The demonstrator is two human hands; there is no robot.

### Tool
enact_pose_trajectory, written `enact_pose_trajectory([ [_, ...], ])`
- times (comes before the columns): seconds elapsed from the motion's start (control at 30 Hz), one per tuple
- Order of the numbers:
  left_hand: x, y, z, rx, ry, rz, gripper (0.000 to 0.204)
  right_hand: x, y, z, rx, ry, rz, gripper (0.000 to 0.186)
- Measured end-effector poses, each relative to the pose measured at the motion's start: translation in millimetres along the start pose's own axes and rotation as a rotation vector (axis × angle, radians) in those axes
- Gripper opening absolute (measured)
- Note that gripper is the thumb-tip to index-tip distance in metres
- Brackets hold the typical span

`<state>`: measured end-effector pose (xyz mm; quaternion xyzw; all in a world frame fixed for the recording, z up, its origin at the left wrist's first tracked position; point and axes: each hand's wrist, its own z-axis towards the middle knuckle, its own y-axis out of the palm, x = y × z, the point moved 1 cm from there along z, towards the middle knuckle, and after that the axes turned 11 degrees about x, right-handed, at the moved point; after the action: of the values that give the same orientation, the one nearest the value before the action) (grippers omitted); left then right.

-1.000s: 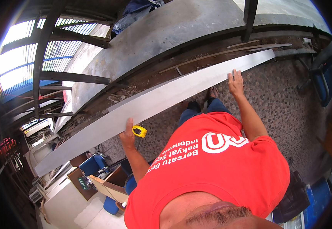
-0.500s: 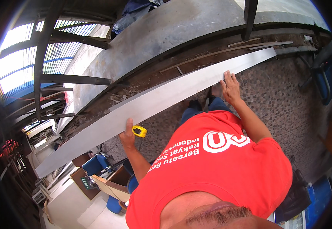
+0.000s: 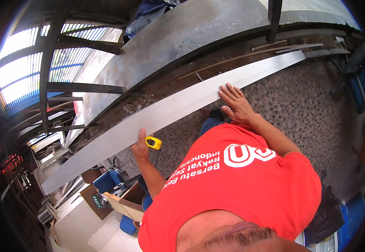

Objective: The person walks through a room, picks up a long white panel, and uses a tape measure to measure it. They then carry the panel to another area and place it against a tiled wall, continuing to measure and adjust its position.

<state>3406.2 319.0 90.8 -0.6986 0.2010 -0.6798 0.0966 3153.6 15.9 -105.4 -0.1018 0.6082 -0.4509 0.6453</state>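
Pale grey and smooth, a long board [image 3: 182, 105] stretches across the space in front of the person, its long axis slanting from the lower left to the upper right, where the narrowing end points toward the far edge of the pebbled floor [image 3: 291, 101]. It lies roughly along the grey slab [image 3: 191, 38] beyond it. The left hand [image 3: 139, 148] grasps the board's near edge, thumb on top, fingers hidden; a yellow tape measure [image 3: 153, 143] sits just beside that thumb, though whether the hand holds it I cannot tell. The right hand [image 3: 238, 105], clasping nothing, spreads its fingers flat, tips on the board's near side.
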Motion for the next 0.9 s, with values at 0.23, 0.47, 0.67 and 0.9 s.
enact_pose_trajectory([
  [0.23,0,-2,-3,0.000,0.007,0.037,0.047,63,17,-28,0.093,0.265,-0.155,0.073],
  [0.47,3,-4,-8,0.000,0.012,0.036,0.045,117,8,-37,0.123,0.526,-0.240,0.078],
  [0.67,1,-4,-9,0.021,0.006,0.013,0.044,117,6,-36,0.186,0.539,-0.224,0.080],
  [0.9,3,-6,-11,-0.004,-0.006,0.029,0.044,90,13,-46,0.191,0.444,-0.188,0.078],
])
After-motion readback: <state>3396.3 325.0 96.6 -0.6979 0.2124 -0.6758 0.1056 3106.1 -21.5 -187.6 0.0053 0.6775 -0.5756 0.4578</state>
